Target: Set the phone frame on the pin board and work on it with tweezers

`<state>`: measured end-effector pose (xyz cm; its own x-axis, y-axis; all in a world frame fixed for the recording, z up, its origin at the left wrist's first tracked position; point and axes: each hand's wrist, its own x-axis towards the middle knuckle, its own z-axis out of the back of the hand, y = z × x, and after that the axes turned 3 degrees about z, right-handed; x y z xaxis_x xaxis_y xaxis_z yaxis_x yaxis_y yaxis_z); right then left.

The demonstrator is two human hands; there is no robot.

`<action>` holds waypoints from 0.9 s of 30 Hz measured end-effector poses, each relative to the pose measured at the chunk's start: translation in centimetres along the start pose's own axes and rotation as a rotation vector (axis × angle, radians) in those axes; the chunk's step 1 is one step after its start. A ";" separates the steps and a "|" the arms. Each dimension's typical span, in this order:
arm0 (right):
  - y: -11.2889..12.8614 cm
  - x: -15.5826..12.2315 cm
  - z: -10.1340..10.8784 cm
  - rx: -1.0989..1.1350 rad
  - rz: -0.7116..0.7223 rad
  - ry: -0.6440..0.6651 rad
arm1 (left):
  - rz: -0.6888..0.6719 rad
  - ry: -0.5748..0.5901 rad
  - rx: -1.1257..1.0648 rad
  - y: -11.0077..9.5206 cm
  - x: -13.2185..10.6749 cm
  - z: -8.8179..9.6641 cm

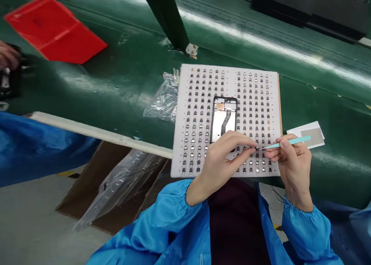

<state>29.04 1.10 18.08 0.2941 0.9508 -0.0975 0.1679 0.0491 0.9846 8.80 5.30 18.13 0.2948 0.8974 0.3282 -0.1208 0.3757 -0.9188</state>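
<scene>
Head view: left grip pinches small part; right grip clasps turquoise tweezers.

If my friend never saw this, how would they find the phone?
Find the big white board on the green table. Among its rows of little shiny pieces lies a phone, partly hidden by the left hand. It's much bigger than those pieces, with dark edges and silvery inside.
</scene>
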 end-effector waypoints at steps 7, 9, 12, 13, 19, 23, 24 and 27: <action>-0.2 -0.7 -1.7 -0.019 0.018 0.064 | 0.021 -0.041 -0.024 0.1 -1.0 1.4; -0.3 -0.8 -2.1 -0.037 0.025 0.086 | 0.043 -0.058 -0.032 0.2 -1.3 1.8; -0.4 -1.1 -2.7 -0.086 0.043 0.099 | 0.094 -0.093 -0.044 0.2 -1.8 2.3; -0.4 -1.1 -2.9 -0.103 0.050 0.100 | 0.111 -0.106 -0.050 0.2 -1.9 2.4; -0.5 -1.5 -4.2 -0.168 0.151 0.082 | 0.188 -0.163 -0.061 0.1 -2.5 3.3; -0.3 -2.0 -5.5 -0.267 0.271 0.056 | 0.250 -0.206 -0.106 0.2 -2.8 3.5; -0.3 -2.2 -5.9 -0.292 0.314 0.044 | 0.271 -0.220 -0.124 0.2 -2.9 3.5; -0.6 -2.6 -6.7 -0.327 0.475 0.030 | 0.347 -0.259 -0.170 0.1 -3.1 3.6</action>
<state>21.87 0.70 18.69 0.2392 0.8996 0.3655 -0.2767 -0.2976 0.9137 4.49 3.38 17.78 0.0158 0.9997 0.0190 -0.0070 0.0191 -0.9998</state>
